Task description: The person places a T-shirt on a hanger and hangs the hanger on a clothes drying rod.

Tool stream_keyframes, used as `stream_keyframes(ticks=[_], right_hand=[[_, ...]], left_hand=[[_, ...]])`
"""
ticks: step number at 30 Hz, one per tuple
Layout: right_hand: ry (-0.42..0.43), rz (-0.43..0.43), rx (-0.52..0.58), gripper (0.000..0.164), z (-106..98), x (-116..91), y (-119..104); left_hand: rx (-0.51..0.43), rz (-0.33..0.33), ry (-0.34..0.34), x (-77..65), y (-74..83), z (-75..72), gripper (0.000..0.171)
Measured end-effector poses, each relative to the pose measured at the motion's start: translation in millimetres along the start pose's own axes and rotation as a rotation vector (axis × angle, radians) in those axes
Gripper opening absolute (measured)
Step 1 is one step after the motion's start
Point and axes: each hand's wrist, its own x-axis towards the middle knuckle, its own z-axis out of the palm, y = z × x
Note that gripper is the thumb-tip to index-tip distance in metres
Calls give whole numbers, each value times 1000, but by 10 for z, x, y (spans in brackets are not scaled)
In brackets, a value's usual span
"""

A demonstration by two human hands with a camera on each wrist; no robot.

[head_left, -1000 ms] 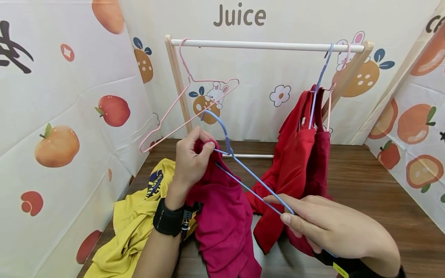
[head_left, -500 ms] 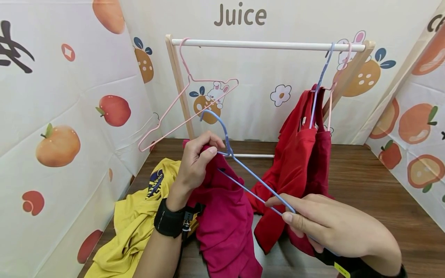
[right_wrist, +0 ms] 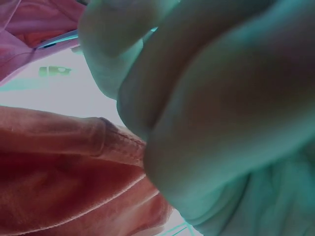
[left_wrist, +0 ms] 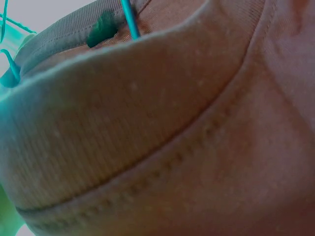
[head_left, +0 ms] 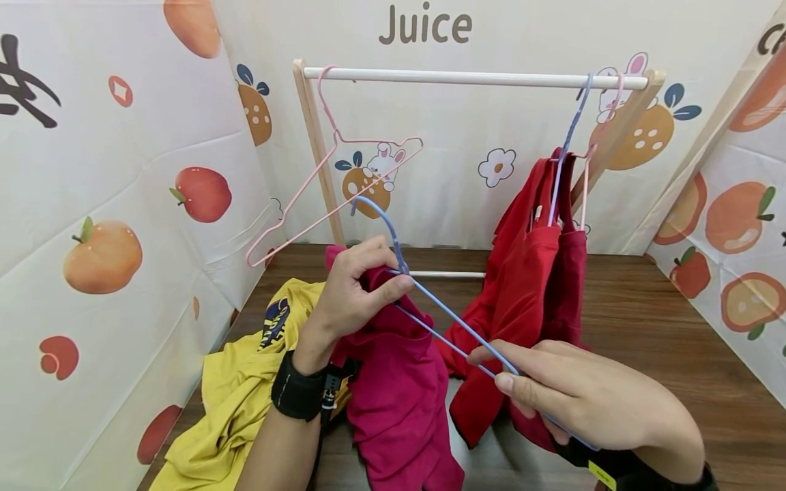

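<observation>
My right hand (head_left: 559,395) pinches one end of a blue clothes hanger (head_left: 451,314), whose hook points up and left. The hanger's other end runs into the neck of a magenta T-shirt (head_left: 396,382). With thumb and fingers my left hand (head_left: 362,286) grips the shirt's collar, right by the base of the hook. In the left wrist view the ribbed collar (left_wrist: 113,128) fills most of the frame, and a hanger wire (left_wrist: 130,19) passes down inside it. The curled fingers (right_wrist: 162,88) of the right hand cover much of the right wrist view.
A pink hanger (head_left: 307,181) hangs bare at the left of the rack's white rail (head_left: 460,77). Red garments (head_left: 522,273) hang at the right on a blue and a pink hanger. A crumpled yellow T-shirt (head_left: 245,382) lies left on the wooden table (head_left: 663,361).
My left hand has shifted right along the collar, towards the hook's base, drawing the collar further over the hanger. The right hand has stayed almost still.
</observation>
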Motion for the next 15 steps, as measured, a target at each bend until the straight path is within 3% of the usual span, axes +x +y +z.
stream_keyframes(ticks=[3, 5, 8, 12, 15], right_hand=[[-16, 54, 2, 42, 9, 6, 32], [2, 38, -41, 43, 4, 11, 36], [51, -93, -77, 39, -25, 37, 16], [103, -305, 12, 43, -49, 134, -38], [127, -339, 28, 40, -32, 212, -82]], left_hand=[[12, 6, 0, 4, 13, 7, 53], [9, 12, 7, 5, 19, 8, 52], [-17, 23, 27, 5, 16, 4, 50], [-91, 50, 87, 12, 12, -13, 48], [-137, 64, 132, 18, 20, -27, 49]])
